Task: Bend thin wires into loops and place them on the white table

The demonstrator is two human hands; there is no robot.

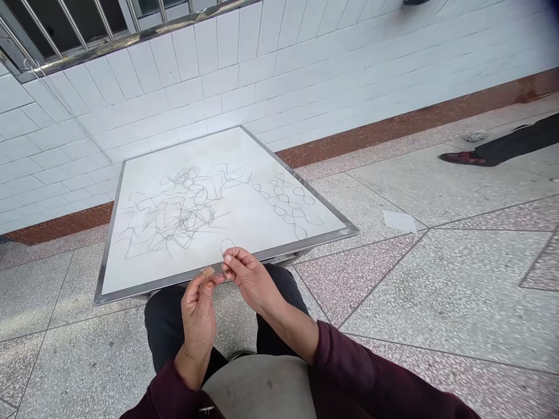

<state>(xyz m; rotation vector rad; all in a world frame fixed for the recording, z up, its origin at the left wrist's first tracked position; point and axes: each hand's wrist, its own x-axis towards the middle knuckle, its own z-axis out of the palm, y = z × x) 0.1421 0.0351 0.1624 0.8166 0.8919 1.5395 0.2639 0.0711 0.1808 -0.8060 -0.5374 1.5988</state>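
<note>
The person sits at the near edge of a low white table [144, 265] with a metal rim, and both hands meet just in front of that edge, over the lap. The right hand [251, 276] pinches a thin wire loop [227, 247] between thumb and fingertips, the loop standing up above the fingers and showing against the table's near edge. The left hand [198, 308] is raised beside it, fingertips closed on what looks like the wire's other end; a small tan patch, perhaps a plaster, sits on one fingertip. The two hands are close together, nearly touching at the tips, each clamped on the same piece of wire. On the table's left half lies a tangled heap of zigzag-bent wires [174, 212]; on its right half, well apart from the heap, lie rows of finished looped pieces [288, 203], each like a figure eight. Judging by this, the step in hand is shaping one wire from the heap into a looped piece, with the first loop just formed. The next move seems to call for a steady pinch at the crossing while the free end is curled into a second loop of matching size. Beyond the table's far right, another person's shoe and trouser leg [493, 151] rest on the terrazzo floor.
</note>
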